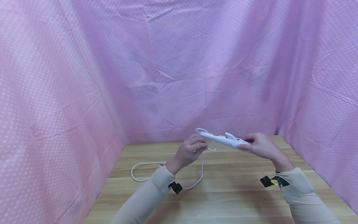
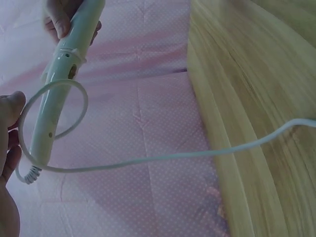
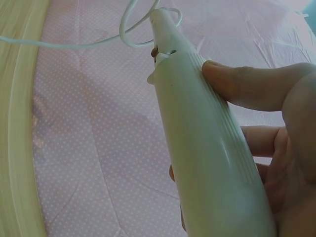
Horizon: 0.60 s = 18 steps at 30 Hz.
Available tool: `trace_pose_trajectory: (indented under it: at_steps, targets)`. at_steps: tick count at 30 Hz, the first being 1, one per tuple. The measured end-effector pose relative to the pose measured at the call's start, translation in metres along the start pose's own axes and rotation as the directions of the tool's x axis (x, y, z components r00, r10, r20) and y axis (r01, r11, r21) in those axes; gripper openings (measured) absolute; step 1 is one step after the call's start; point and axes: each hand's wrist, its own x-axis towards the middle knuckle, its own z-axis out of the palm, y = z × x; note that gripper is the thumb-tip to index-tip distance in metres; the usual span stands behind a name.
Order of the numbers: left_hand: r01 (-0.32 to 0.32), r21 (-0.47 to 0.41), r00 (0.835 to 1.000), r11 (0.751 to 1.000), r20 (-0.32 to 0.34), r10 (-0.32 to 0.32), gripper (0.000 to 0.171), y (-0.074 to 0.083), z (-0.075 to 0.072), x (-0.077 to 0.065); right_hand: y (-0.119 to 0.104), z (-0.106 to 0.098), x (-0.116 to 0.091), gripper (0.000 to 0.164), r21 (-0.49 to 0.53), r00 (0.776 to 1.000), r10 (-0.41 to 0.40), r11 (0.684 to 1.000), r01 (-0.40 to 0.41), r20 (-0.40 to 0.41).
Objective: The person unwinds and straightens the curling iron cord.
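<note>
A white corded hair iron (image 1: 221,138) is held slanting above the table, with a small raised lever near its middle. My right hand (image 1: 261,146) grips its wider end; in the right wrist view the thumb (image 3: 242,84) lies along the ribbed side of the hair iron (image 3: 207,138). At the narrow end, my left hand (image 1: 190,151) has its fingers curled and pinches the white cord (image 1: 202,168). The left wrist view shows the cord (image 2: 163,157) making a loop around the narrow part of the iron (image 2: 49,118), beside the left fingertips.
On the wooden table (image 1: 223,199) the cord's far part lies in a curve at the left, with a plug (image 1: 163,163) partly behind the left forearm. Pink dotted cloth (image 1: 179,77) hangs at the back and both sides.
</note>
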Motion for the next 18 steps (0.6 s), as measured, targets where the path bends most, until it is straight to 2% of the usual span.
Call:
trace_pose_trajectory:
  at_steps: [5, 10, 15, 18]
  targets:
    - [-0.053, 0.048, 0.998, 0.997, 0.048, 0.050, 0.018, -0.0014, -0.0008, -0.0022, 0.0002, -0.0007, -0.0003, 0.031, 0.021, 1.000, -0.008, 1.000, 0.008, 0.002]
    - [-0.085, 0.079, 0.995, 0.993, 0.066, 0.080, 0.015, -0.0033, -0.0008, -0.0036, 0.0002, -0.0012, -0.0018, 0.031, 0.035, 1.000, -0.003, 0.999, 0.002, 0.009]
    - [-0.082, 0.100, 0.996, 0.992, 0.055, 0.077, 0.014, -0.0021, -0.0001, -0.0036, 0.0002, -0.0014, -0.0022, 0.032, 0.039, 1.000, 0.001, 0.999, -0.001, 0.007]
    - [-0.056, 0.082, 0.998, 0.995, 0.042, 0.053, 0.012, 0.0003, 0.0016, -0.0065, 0.0016, -0.0013, -0.0021, 0.031, 0.049, 1.000, -0.007, 0.999, 0.007, -0.003]
